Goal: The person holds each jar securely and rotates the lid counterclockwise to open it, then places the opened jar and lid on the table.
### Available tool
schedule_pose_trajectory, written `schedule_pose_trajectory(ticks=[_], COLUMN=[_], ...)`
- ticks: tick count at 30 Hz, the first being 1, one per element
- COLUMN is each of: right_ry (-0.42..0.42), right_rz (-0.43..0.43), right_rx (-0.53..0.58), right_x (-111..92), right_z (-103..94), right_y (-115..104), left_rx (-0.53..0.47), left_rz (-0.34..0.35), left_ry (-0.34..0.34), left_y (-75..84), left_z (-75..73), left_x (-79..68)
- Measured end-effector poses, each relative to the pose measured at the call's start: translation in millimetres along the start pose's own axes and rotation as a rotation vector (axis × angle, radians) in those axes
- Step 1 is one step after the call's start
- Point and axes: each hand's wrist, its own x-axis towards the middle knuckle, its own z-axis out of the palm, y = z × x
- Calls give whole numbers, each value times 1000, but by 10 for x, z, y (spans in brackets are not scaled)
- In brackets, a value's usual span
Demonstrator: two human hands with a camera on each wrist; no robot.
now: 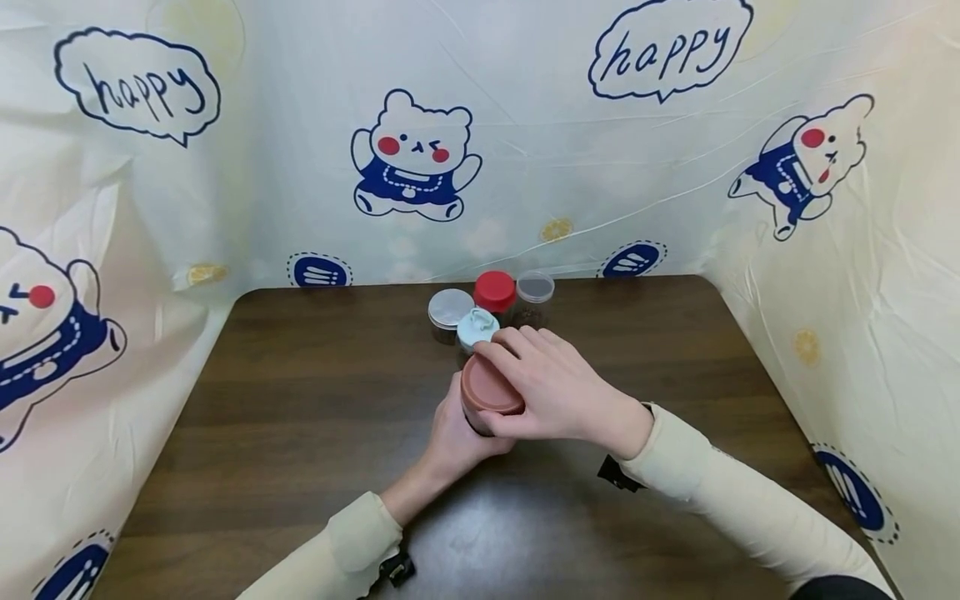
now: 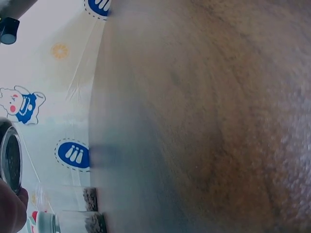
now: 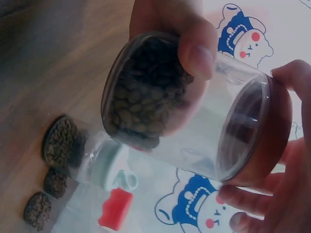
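A clear jar [image 3: 194, 138], partly filled with dark beans [image 3: 136, 107], is held above the table in both hands. My left hand [image 1: 453, 429] grips its body, thumb against the glass. On its mouth sits a brownish-red lid [image 1: 491, 385], and my right hand [image 1: 558, 383] holds that lid with fingers and thumb around its rim. In the right wrist view the jar lies tilted across the picture, with the right fingers [image 3: 252, 199] on the lid. Only a bit of the left hand [image 2: 10, 208] and the jar's base [image 2: 12, 158] show in the left wrist view.
Just behind the held jar stand a jar with a light blue lid [image 1: 478, 327], one with a silvery lid [image 1: 450, 308], one with a red lid [image 1: 495, 290] and one with a clear lid [image 1: 535, 287]. They stand near the back edge of the brown table [image 1: 315, 400]. Printed cloth [image 1: 300, 167] surrounds it.
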Motion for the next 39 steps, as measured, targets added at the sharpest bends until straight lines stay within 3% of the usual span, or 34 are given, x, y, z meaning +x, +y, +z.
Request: schedule_pose_trajectory(ticks=[4,10,19,24,31,39], right_ry=[-22,-64,-58,-58,-61,-35], right_rz=[7,26,33,43,10,37], right_rx=[-34,5,-10,4,-25,-14], right_x=[-5,-52,-43,-67,-35,-65], right_z=[-7,-31,3,-31,-4,-15], right_y=[0,6,4,-3,-26,-8], left_rx=[-19,6,-38,-13,-32,-26], left_rz=[-13,20,5,47,13,41], left_ry=[-14,-9,-15,6,-13,4], left_y=[2,-5,-20,-42,-49,-36], left_z=[22,48,39,31,18,24], left_x=[6,-25,-34,-37,-46,-36])
